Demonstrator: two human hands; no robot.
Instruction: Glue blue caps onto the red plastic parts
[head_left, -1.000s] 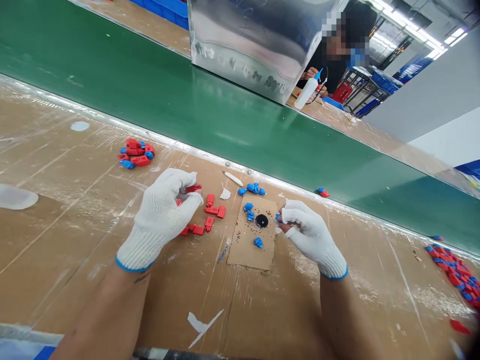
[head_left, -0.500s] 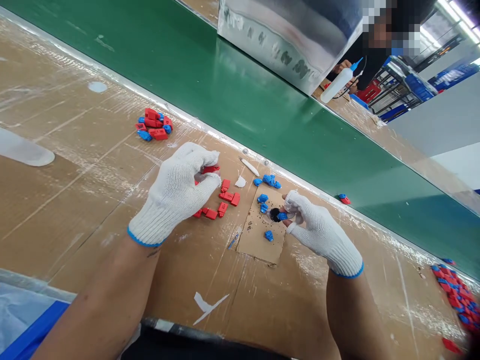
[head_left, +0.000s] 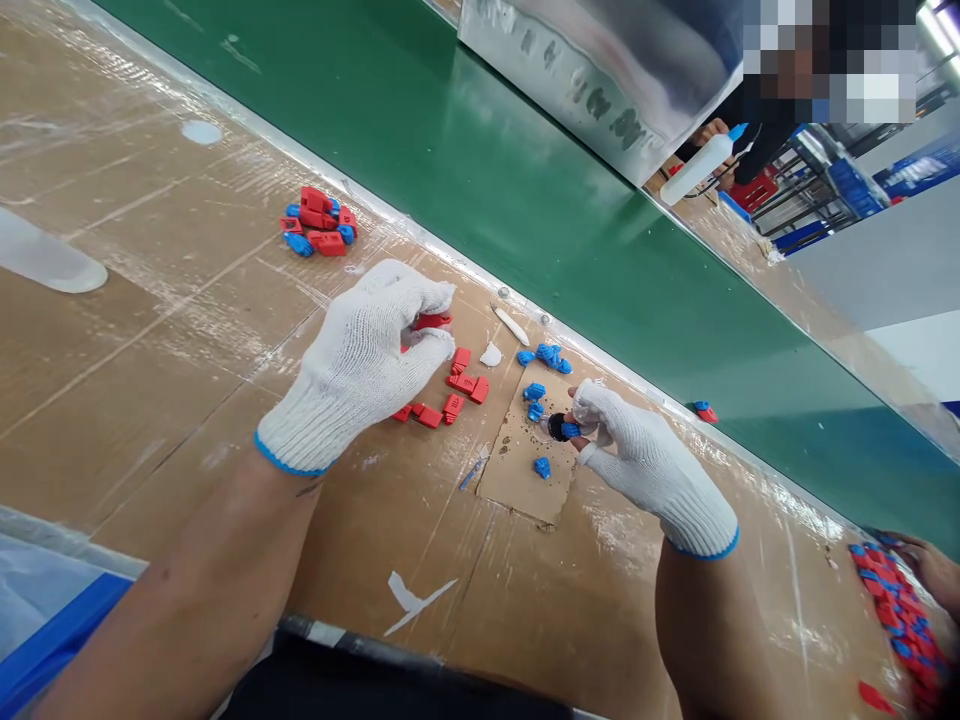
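Observation:
My left hand (head_left: pixel 382 350), in a white glove with bare fingertips, is closed on a small red plastic part (head_left: pixel 433 321) above the table. Below and beside it lie several loose red parts (head_left: pixel 463 384). My right hand (head_left: pixel 637 450), gloved alike, pinches a small blue plastic part (head_left: pixel 571 430). That part is at a small round black dish (head_left: pixel 557 428), apparently touching it. The dish sits on a stained cardboard piece (head_left: pixel 517 490), and more blue parts (head_left: pixel 534 393) lie around it.
A green conveyor belt (head_left: pixel 360 120) runs behind the table, with a metal housing (head_left: pixel 570 80) over it. Red-and-blue parts form a small cluster (head_left: pixel 319 222) left and a larger pile (head_left: pixel 896 610) right, beside another person's hand (head_left: pixel 934 565). A white pen-like tool (head_left: pixel 511 325) lies near the belt.
The view has shifted slightly. Another person's hand has come in at the right by the pile. My hands keep their hold, with the blue part still at the black dish.

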